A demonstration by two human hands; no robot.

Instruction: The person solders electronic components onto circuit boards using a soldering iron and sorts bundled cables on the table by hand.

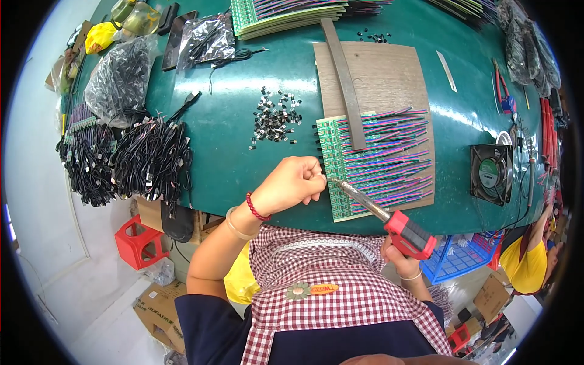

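Two hands are being kept busy at the near edge of the green table (231,140): the left hand (295,182) is curled up with the fingertips pressed together at the edge of the green circuit board strip (331,164), pinching something too small to be made out, while the right hand (398,258) is wrapped around the red handle of a soldering iron (389,222), whose tip is brought right up to the board's left edge, just beside the left fingertips. The strip is laid on a wooden board (383,79), with loads of coloured wires (389,158) already attached and fanned out to the right, pinned under a grey metal bar (344,79). Small black parts can be seen sticking out along the upper left edge of the strip, and the lower stretch looks barer, so roughly the top half seems done and the rest is judged to be left, though that can't be told for sure at this size. Plenty of loose black components (277,115) are still heaped nearby. As for containers: black cables are stuffed in a clear plastic bag (118,79) at the far left, another cable is held in a silvery bag (210,36), and a blue wire basket (459,255) below the table edge can't be seen into. A small black fan (491,173) is parked to the right.
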